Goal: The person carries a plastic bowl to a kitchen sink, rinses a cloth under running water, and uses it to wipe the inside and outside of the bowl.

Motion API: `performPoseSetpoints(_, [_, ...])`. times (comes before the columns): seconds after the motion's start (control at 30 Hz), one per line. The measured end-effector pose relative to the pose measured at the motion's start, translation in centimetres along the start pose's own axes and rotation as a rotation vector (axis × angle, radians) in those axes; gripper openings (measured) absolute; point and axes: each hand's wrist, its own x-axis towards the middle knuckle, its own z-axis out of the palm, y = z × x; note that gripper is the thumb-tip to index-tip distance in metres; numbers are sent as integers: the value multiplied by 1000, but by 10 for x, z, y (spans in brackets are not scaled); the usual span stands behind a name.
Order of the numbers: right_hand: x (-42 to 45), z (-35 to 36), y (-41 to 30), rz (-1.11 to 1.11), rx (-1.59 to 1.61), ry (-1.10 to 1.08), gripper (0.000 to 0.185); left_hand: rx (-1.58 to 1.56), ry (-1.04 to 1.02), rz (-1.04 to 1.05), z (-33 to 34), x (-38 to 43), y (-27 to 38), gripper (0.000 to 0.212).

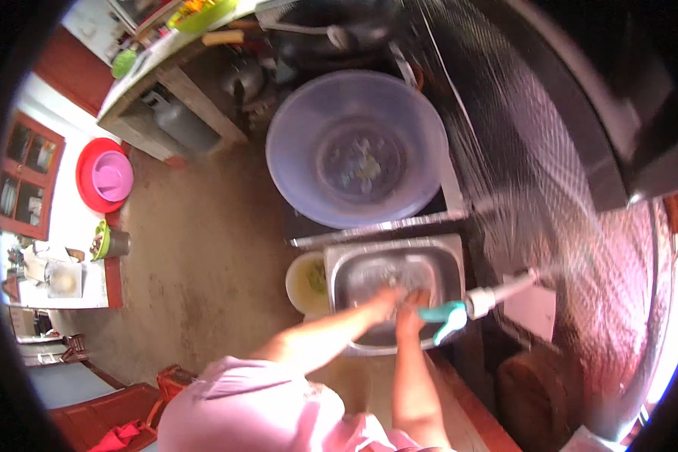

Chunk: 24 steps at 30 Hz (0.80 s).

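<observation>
Both hands are low inside a stainless steel sink (pixel 344 271), close together under a teal-handled tap (pixel 449 316). My left hand (pixel 387 302) reaches in from the lower left, its fingers blurred. Just beside the tap's spout, my right hand (pixel 412 305) points down into the basin. Whether either one holds something small cannot be made out. Above the sink stands a large translucent bluish plastic basin (pixel 294 147) with wet bits at its bottom.
A pale bowl (pixel 299 288) with green scraps sits left of the sink. Farther off are a gas cylinder (pixel 186 124) under a counter, a red basin (pixel 85 175) holding a pink one (pixel 113 175), and a ladle (pixel 339 37). A clay-coloured round vessel (pixel 528 390) stands lower right.
</observation>
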Motion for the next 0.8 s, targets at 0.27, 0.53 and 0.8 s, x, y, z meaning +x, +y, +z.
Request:
performPoseSetpoints(0.27, [0, -29, 15, 180, 661, -201, 18, 987, 26, 188, -52, -17, 54, 91])
performPoseSetpoints(0.53, [0, -54, 5, -58, 395, -222, 24, 1459, 41, 331, -16, -18, 27, 51])
performPoseSetpoints(0.8, [20, -22, 57, -236, -86, -73, 27, 1573, 92, 619, -11, -55, 36, 48])
